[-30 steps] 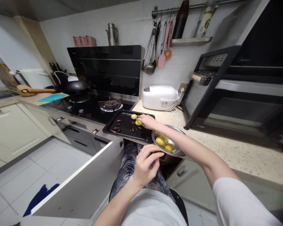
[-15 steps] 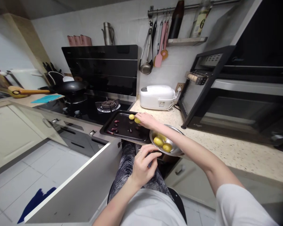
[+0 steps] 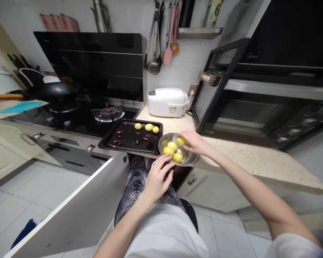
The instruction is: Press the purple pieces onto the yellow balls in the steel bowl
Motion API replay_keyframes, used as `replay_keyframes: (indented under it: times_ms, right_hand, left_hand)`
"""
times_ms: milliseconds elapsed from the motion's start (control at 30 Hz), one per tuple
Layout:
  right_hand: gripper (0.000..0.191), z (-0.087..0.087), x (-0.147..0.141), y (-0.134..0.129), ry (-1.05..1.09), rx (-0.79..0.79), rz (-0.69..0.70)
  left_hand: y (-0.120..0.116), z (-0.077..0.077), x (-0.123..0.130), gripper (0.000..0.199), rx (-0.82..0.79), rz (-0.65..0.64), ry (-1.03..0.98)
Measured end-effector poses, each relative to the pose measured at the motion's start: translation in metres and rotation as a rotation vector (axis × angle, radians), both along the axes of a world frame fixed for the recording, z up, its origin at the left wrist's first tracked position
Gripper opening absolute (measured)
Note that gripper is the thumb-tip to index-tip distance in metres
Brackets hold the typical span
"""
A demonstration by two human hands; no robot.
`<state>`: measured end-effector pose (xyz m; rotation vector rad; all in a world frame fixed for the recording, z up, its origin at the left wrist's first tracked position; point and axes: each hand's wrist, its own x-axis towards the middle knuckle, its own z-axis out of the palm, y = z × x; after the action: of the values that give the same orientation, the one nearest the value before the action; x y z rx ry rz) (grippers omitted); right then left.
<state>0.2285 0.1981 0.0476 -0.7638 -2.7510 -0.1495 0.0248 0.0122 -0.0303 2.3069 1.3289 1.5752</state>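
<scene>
A steel bowl (image 3: 190,154) on the counter's front edge holds several lemons (image 3: 168,151). My right hand (image 3: 195,142) reaches into the bowl from the right, its fingers closed on a lemon (image 3: 181,140) near the far side. At the near rim my left hand (image 3: 157,177) has its fingers bent and apart, with nothing in them; whether its fingertips touch the rim I cannot tell. Left of the bowl lies a black baking tray (image 3: 130,134). Three lemons (image 3: 149,127) stand in a row along its back right, and several small dark-red oval pieces (image 3: 120,132) are scattered on it.
A white rice cooker (image 3: 167,102) stands behind the bowl, with a black oven (image 3: 258,111) to the right. At the left is the gas stove (image 3: 109,112) with a black wok (image 3: 56,89). An open cabinet door (image 3: 78,208) juts out left of my legs.
My right hand has left the tray and moved right into the bowl, where it grips a lemon. The tray now shows three lemons in a row. The view has shifted right and down.
</scene>
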Motion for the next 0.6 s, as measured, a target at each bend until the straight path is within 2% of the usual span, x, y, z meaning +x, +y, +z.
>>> replay_keyframes:
  times_ms: [100, 333, 600]
  right_hand:
    - [0.036, -0.007, 0.009, 0.008, -0.04, -0.084, -0.036]
    - [0.039, -0.012, 0.003, 0.019, -0.111, -0.171, 0.076]
    - [0.047, -0.023, 0.0, 0.025, -0.025, -0.21, 0.064]
  left_hand:
    - [0.0, -0.001, 0.0, 0.035, -0.034, -0.006, 0.047]
    - [0.0, -0.002, 0.0, 0.033, -0.05, -0.005, 0.085]
    - [0.0, -0.001, 0.001, 0.035, -0.052, -0.006, 0.092]
